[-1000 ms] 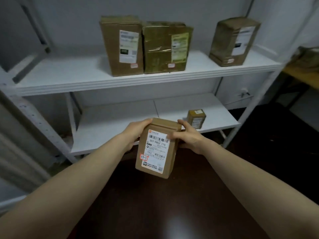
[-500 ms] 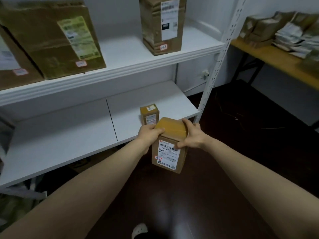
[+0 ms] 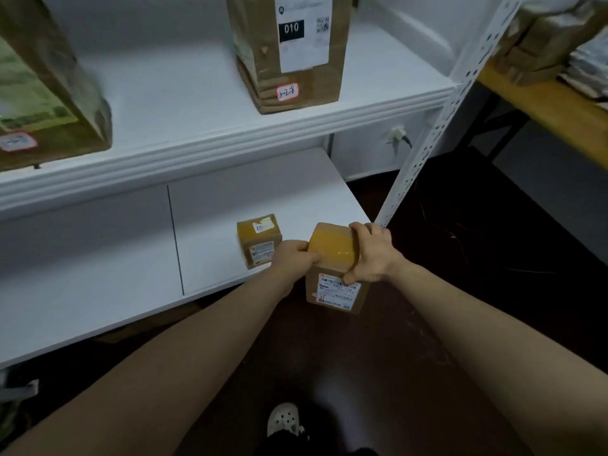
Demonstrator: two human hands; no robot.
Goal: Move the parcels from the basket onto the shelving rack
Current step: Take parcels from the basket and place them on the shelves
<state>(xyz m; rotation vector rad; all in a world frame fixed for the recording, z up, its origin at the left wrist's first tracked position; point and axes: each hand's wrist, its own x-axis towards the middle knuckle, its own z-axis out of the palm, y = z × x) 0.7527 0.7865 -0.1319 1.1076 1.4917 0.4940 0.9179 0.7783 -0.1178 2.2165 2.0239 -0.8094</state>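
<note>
I hold a brown cardboard parcel [image 3: 332, 255] with a white barcode label upright in both hands, at the front right corner of the lower shelf [image 3: 98, 291] of the white shelving rack. My left hand [image 3: 294, 256] grips its left top edge. My right hand [image 3: 370, 253] wraps over its top and right side. A smaller brown parcel [image 3: 258, 238] stands on the lower shelf just left of it, close to my left hand. No basket is in view.
The upper shelf [image 3: 197, 139] carries a tall box marked 010 [image 3: 289, 51] and a larger box [image 3: 42, 103] at the left. A perforated white rack post [image 3: 437, 120] rises at right. Beyond it a wooden table [image 3: 543, 103] holds stacked packages. My shoe [image 3: 284, 419] stands on the dark floor.
The view has swung right and closer to the rack. The parcel in my hands has moved forward and down to the lower shelf's front right corner, beside the small parcel.
</note>
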